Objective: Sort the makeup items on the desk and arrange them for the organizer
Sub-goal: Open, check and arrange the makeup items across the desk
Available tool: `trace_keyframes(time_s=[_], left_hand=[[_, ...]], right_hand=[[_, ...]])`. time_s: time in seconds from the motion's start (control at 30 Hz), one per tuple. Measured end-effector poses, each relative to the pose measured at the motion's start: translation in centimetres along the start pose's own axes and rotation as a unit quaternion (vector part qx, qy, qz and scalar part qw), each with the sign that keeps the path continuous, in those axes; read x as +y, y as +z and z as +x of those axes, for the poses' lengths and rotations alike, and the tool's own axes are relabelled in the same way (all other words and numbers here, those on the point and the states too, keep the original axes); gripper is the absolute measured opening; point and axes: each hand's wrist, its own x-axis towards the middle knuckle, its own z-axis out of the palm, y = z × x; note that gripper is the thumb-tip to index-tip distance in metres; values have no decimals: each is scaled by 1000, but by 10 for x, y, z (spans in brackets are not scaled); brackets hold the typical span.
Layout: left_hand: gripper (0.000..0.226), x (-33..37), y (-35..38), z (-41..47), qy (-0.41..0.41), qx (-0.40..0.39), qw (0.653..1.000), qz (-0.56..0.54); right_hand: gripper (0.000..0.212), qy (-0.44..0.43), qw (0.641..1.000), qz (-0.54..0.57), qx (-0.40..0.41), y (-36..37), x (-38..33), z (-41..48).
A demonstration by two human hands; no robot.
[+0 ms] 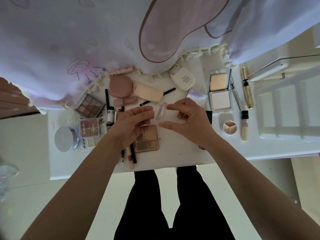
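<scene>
Right hand (190, 122) — forefinger and thumb bracket a clear tube (161, 112) mid-desk (181, 149); actual clamping cannot be told. Left hand (133, 125) relaxed, just beside. Step: sorting — next, probably setting the tube among like items.

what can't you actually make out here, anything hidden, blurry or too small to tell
All in the head view:
- Clear item: transparent and blurred; unclear what it is, or whether the right hand pinches it.
- Pencils and tubes: upper parts hidden under the left hand.
- Beige palette: one corner covered by the left hand.
- Black item: mostly hidden behind the right hand.
- White bottle: label too small to read.
</scene>
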Motion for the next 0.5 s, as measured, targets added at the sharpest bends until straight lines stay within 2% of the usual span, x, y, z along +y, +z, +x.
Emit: trace_keyframes(time_s=[0.1,0.2,0.27,0.37,0.43,0.5], left_hand=[[34,-2,-2,3,19,-11,1000,18],[36,-5,-4,4,75,-39,986,142],[39,-7,-5,5,94,-61,979,168],[37,-5,-4,8,109,-28,980,166],[32,-5,-5,12,110,10,983,148],[30,-5,-6,15,109,38,985,126]], right_hand=[[49,-12,1000,-8,5,-1,-1,0],[44,47,999,-5,-4,-5,-1,2],[43,82,996,-14,-24,-8,-1,2],[46,120,992,-32,-33,-11,4,2],[44,125,985,-118,-31,-12,7,4],[51,100,960,-259,-44,-10,9,6]])
